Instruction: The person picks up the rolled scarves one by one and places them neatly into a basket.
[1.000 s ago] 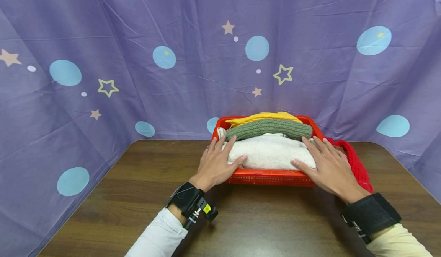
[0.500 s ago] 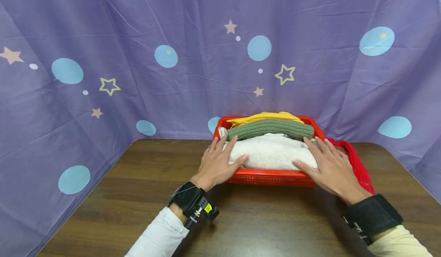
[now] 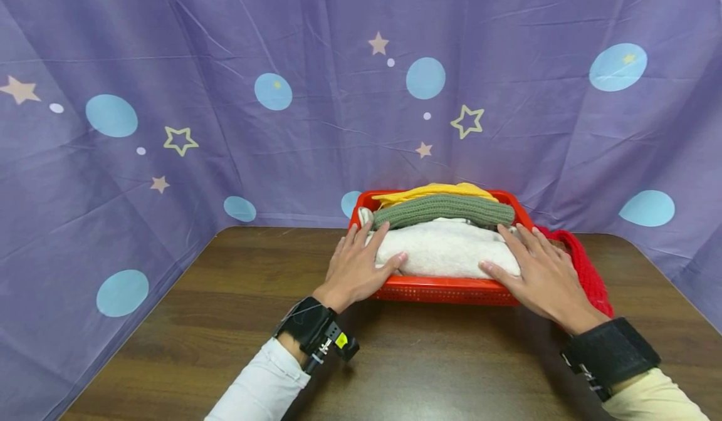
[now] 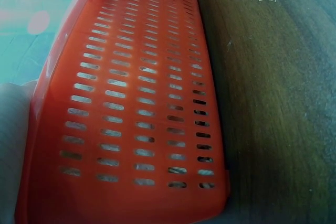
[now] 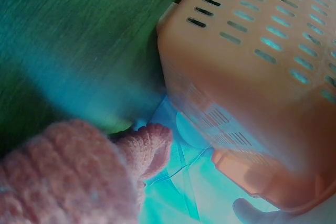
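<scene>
A red perforated plastic basket (image 3: pixel 442 291) sits on the table, filled with folded or rolled cloth items. Closest to me is a white fleecy cloth (image 3: pixel 445 252); behind it lie a green ribbed knit roll (image 3: pixel 442 210) and a yellow knit piece (image 3: pixel 437 190). My left hand (image 3: pixel 356 269) rests over the basket's front left corner, its fingers extended and thumb on the white cloth. At the opposite corner, my right hand (image 3: pixel 538 274) lies the same way, fingers spread over the rim and cloth end. The left wrist view shows the slotted basket wall (image 4: pixel 131 98).
A red chunky-knit item (image 3: pixel 586 274) lies beside the basket's right side, partly hidden by the right hand; it looks pinkish in the right wrist view. The brown wooden table (image 3: pixel 225 321) extends to the left and front. A purple patterned curtain (image 3: pixel 316 151) hangs behind.
</scene>
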A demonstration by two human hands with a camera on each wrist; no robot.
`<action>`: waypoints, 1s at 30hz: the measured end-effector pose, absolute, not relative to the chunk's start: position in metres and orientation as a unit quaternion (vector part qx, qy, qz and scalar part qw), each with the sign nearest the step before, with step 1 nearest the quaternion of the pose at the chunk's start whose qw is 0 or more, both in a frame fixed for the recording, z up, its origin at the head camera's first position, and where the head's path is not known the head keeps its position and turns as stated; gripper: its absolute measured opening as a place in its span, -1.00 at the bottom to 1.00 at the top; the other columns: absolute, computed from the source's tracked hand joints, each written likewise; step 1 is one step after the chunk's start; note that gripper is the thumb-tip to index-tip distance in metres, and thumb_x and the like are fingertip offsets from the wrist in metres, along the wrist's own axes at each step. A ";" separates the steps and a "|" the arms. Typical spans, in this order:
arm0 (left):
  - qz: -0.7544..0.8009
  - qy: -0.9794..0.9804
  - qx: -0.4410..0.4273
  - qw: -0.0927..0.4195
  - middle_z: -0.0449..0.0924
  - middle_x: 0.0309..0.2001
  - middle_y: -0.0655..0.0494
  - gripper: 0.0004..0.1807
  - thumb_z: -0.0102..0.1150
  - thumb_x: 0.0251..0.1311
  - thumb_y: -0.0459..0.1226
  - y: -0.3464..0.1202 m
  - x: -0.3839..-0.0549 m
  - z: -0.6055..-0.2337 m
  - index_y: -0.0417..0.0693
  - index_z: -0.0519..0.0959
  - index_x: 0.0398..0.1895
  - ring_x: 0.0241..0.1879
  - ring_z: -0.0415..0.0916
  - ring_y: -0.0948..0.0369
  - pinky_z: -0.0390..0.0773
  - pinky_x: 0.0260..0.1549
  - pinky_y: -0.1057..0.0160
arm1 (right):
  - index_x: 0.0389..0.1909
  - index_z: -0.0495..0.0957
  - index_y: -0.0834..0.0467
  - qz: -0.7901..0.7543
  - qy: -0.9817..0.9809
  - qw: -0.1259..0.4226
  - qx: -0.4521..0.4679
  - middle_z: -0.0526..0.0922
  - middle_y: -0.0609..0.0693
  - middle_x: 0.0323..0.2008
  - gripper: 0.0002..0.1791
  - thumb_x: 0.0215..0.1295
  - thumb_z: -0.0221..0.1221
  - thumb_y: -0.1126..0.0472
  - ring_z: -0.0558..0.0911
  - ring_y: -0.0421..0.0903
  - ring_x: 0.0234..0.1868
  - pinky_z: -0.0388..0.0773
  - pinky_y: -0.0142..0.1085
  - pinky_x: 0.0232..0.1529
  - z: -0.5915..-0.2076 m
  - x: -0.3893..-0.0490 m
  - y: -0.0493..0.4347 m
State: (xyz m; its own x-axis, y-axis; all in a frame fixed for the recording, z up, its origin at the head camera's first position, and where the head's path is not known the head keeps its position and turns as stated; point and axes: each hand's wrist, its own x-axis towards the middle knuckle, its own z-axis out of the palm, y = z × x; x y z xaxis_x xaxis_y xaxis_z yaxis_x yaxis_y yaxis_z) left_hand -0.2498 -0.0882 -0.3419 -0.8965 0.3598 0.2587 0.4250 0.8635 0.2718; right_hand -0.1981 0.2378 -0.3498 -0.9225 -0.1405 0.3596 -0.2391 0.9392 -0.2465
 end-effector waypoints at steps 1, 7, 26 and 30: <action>-0.162 -0.960 -0.205 0.101 -0.08 0.62 -0.05 -0.12 -0.24 0.34 0.40 -0.088 -0.250 -0.342 0.23 0.06 0.62 0.57 -0.10 -0.14 -0.08 0.47 -0.21 | 0.59 0.07 0.10 0.144 -0.970 0.170 0.098 0.15 0.39 0.49 0.02 0.31 0.04 -0.43 0.11 0.43 0.45 -0.01 0.50 0.27 -0.350 -0.198 0.238; -0.156 -0.960 -0.207 0.102 -0.08 0.62 -0.05 -0.11 -0.25 0.34 0.40 -0.088 -0.250 -0.341 0.22 0.07 0.62 0.58 -0.10 -0.07 -0.13 0.49 -0.19 | 0.60 0.06 0.10 0.145 -0.970 0.167 0.098 0.13 0.40 0.49 0.02 0.31 0.04 -0.44 0.10 0.44 0.45 -0.02 0.49 0.28 -0.349 -0.198 0.238; -0.160 -0.960 -0.206 0.100 -0.07 0.62 -0.05 -0.11 -0.25 0.34 0.40 -0.088 -0.251 -0.342 0.22 0.06 0.62 0.58 -0.10 -0.03 -0.14 0.49 -0.17 | 0.59 0.09 0.10 0.141 -0.970 0.174 0.095 0.16 0.39 0.48 0.01 0.32 0.04 -0.43 0.12 0.43 0.45 0.01 0.50 0.26 -0.351 -0.199 0.238; -0.160 -0.960 -0.206 0.102 -0.06 0.61 -0.06 -0.12 -0.24 0.34 0.39 -0.088 -0.250 -0.342 0.21 0.07 0.62 0.57 -0.10 -0.08 -0.12 0.49 -0.19 | 0.59 0.08 0.10 0.143 -0.970 0.171 0.093 0.16 0.38 0.49 0.01 0.32 0.04 -0.43 0.11 0.42 0.46 0.00 0.50 0.27 -0.351 -0.199 0.238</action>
State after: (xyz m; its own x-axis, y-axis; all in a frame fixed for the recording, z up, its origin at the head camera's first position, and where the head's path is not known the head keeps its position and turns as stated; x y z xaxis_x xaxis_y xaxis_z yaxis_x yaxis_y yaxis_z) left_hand -0.2504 -0.0879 -0.3420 -0.8944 0.3623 0.2621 0.4278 0.8639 0.2657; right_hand -0.1985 0.2383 -0.3515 -0.9243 -0.1322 0.3580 -0.2297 0.9418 -0.2454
